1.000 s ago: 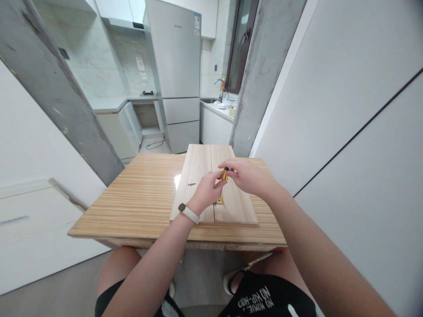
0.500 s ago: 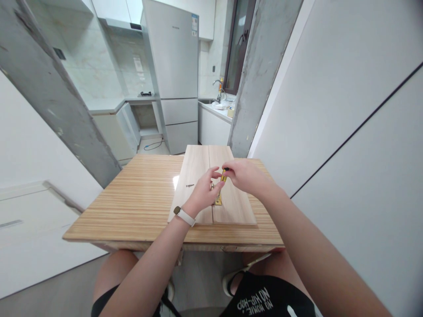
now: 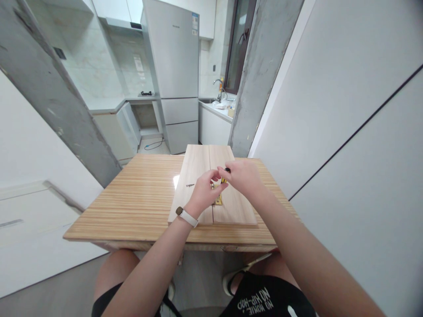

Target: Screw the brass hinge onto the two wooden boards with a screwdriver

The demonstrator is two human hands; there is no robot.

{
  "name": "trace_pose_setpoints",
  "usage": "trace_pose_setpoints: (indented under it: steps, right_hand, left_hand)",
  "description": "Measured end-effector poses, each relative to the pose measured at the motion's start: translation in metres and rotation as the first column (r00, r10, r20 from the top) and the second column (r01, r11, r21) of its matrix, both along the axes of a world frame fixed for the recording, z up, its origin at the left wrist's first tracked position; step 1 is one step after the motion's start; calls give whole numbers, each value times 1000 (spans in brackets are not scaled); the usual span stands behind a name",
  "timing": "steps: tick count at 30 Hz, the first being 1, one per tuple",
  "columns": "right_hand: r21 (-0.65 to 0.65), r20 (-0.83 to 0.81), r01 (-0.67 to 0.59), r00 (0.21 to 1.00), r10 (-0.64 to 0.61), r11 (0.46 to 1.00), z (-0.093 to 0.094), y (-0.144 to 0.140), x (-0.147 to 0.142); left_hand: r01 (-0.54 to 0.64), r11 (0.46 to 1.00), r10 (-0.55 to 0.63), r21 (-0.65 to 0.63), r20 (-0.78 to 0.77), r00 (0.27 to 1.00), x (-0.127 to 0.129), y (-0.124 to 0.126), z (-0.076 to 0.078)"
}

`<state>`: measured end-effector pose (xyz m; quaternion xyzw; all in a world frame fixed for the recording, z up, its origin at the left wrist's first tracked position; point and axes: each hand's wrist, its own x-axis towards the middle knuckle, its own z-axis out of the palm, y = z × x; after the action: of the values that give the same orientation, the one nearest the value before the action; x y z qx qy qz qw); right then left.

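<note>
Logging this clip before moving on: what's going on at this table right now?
A seated person works over two pale wooden boards lying side by side on a striped wooden table. The right hand grips a yellow-and-black screwdriver pointed down at a brass hinge on the seam between the boards. The left hand, a watch on its wrist, pinches beside the tip; what it holds is too small to tell. A loose screw lies on the left board.

2 boards (image 3: 198,176) lie side by side on the table (image 3: 139,198), a loose screw (image 3: 190,185) on the left one.
</note>
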<state>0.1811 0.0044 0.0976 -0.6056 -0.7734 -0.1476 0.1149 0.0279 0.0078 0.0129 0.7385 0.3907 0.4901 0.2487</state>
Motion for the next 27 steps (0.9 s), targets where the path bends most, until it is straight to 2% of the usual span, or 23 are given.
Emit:
trace_pose_setpoints:
  steps: [7, 11, 14, 17, 22, 24, 27]
  right_hand:
    - [42, -62, 169, 984, -166, 985, -9, -5, -15]
    - [10, -49, 156, 987, -156, 988, -3, -9, -16]
    - [-32, -46, 63, 997, -64, 997, 5, -13, -10]
    - [-45, -104, -91, 991, 86, 995, 15, -16, -1]
    - [-89, -241, -381, 905, 351, 920, 20, -16, 13]
    - [-96, -270, -429, 880, 392, 898, 18, -14, 16]
    - [-93, -274, -430, 878, 392, 898, 15, -11, 16]
  left_hand:
    - [-75, 997, 75, -2, 24, 997, 10, 1, -3]
    - [-56, 998, 56, 22, 2, 998, 10, 1, -1]
    - [-22, 998, 23, 58, -22, 999, 8, 1, 0]
    - [16, 996, -10, 88, -64, 998, 5, 3, 0]
    - [45, 996, -33, 82, -141, 989, -1, 9, 1]
    - [53, 997, -44, 54, -159, 986, -3, 10, 1]
    - [66, 998, -64, 7, -167, 984, -6, 10, 2]
